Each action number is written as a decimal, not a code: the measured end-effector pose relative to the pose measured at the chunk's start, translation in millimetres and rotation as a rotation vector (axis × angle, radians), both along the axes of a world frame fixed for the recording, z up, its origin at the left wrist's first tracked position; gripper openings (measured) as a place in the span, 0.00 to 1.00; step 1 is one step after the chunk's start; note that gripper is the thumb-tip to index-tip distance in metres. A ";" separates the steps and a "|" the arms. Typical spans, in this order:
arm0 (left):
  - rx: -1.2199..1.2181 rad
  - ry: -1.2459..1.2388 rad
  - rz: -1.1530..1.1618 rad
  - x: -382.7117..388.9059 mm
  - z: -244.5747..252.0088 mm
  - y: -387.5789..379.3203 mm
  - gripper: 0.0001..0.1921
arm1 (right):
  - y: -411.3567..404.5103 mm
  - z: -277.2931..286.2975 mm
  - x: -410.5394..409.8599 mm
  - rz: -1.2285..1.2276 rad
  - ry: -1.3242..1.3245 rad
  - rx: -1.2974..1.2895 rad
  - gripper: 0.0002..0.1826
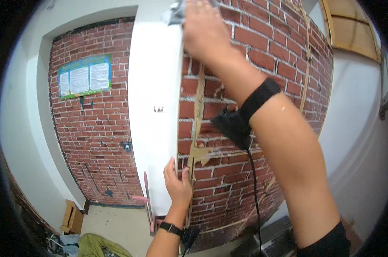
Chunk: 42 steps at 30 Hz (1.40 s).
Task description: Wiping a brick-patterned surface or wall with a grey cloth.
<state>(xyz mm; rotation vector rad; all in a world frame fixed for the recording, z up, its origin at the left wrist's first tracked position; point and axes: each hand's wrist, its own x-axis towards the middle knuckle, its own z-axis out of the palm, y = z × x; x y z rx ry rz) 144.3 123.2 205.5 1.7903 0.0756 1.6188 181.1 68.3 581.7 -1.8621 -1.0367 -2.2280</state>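
My right hand (pixel 203 32) is raised to the top of the view and blurred. It presses a crumpled grey-and-white wad (pixel 178 14), cloth or plastic, at the upper corner of the wall. Lower down, my left hand (pixel 178 184) rests with fingers apart on the vertical corner edge, holding nothing. That edge divides a white wall strip (pixel 154 80) from a red brick-pattern covering (pixel 255 35). Tan tape-like strips (pixel 198 106) run along the covering, torn in places. A black strap with a black device (pixel 232 128) and cable is on my right forearm; another strap circles my left wrist.
Left is a brick-patterned door (pixel 94 128) with a poster (pixel 84 77) and a latch (pixel 126 146). A pink-and-grey folding stand (pixel 147 199) leans by the corner. A cardboard box (pixel 72 217) and green cloth (pixel 101 245) lie on the floor. A dark object (pixel 274 239) sits lower right.
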 end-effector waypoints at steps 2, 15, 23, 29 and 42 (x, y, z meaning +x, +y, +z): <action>-0.116 0.092 -0.226 -5.4 5.9 3.2 0.29 | -6.9 44.7 10.3 -0.047 -0.001 0.127 0.31; 0.132 -0.095 -0.063 14.0 175.3 0.3 0.32 | -15.8 -26.0 16.5 0.240 -0.168 0.030 0.27; 0.191 -0.044 0.042 16.0 170.9 5.5 0.27 | -19.2 -26.4 15.2 0.179 -0.175 0.004 0.27; 0.207 -0.096 0.055 19.2 166.4 4.6 0.24 | -21.2 -36.6 9.3 0.172 -0.150 -0.005 0.27; 0.112 -0.066 0.005 13.8 161.4 4.6 0.20 | -65.6 23.0 50.7 0.115 -0.147 0.178 0.27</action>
